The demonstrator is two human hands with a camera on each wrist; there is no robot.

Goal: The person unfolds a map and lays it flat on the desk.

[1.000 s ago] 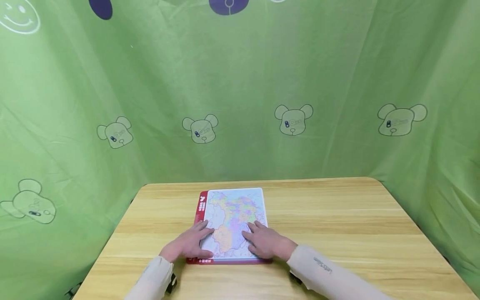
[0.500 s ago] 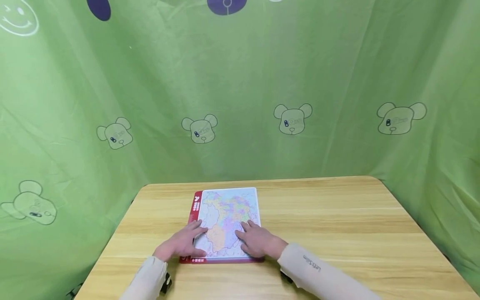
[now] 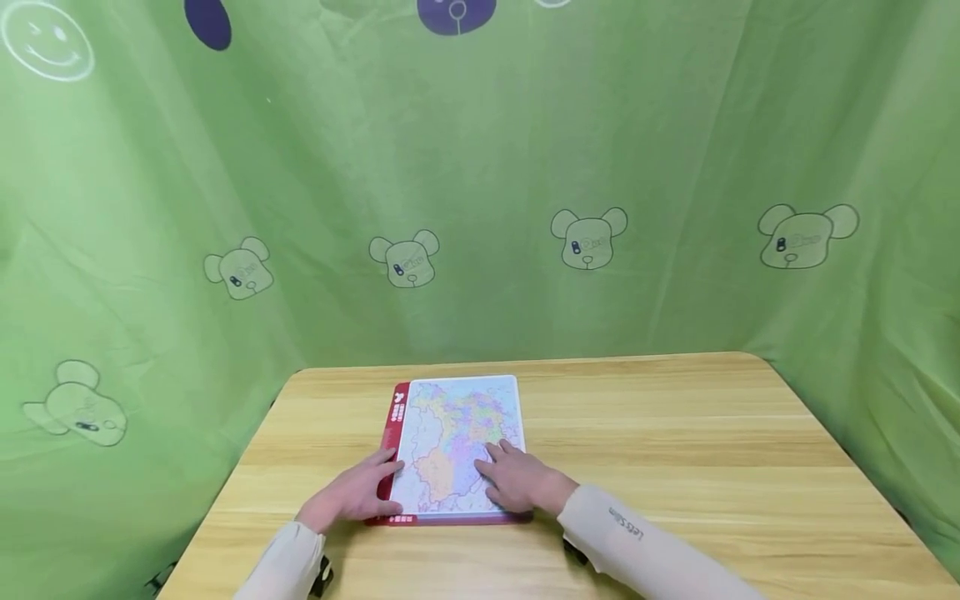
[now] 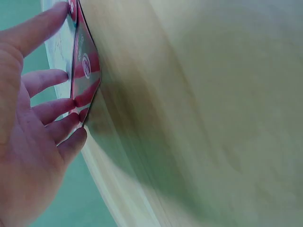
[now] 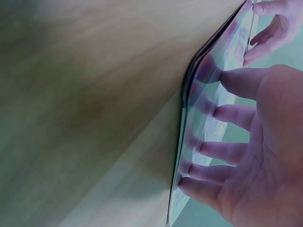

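Observation:
A white-bordered map panel [image 3: 450, 417] with pastel regions lies flat on a slightly larger red board [image 3: 391, 421], which shows along the left and front edges. My left hand [image 3: 352, 493] is at the left edge, its spread fingertips reaching over the red strip to the panel's edge. In the left wrist view, the fingers of that hand [image 4: 33, 123] touch near the board's red corner [image 4: 86, 64]. My right hand [image 3: 521, 483] rests its fingertips on the map's lower right part. Its fingers are extended and spread in the right wrist view, where the panel [image 5: 227, 56] looks glossy.
The wooden table [image 3: 675, 442] has rounded far corners and extends on both sides of the board. Green fabric [image 3: 487, 142] with bear-head prints hangs behind and beside it. Both arms wear light sleeves [image 3: 637, 542], with dark devices [image 3: 321, 577] under the wrists.
The map and board slid a little left with both hands between the first two frames. Since then my left hand has drawn back leftward from the map toward the red strip.

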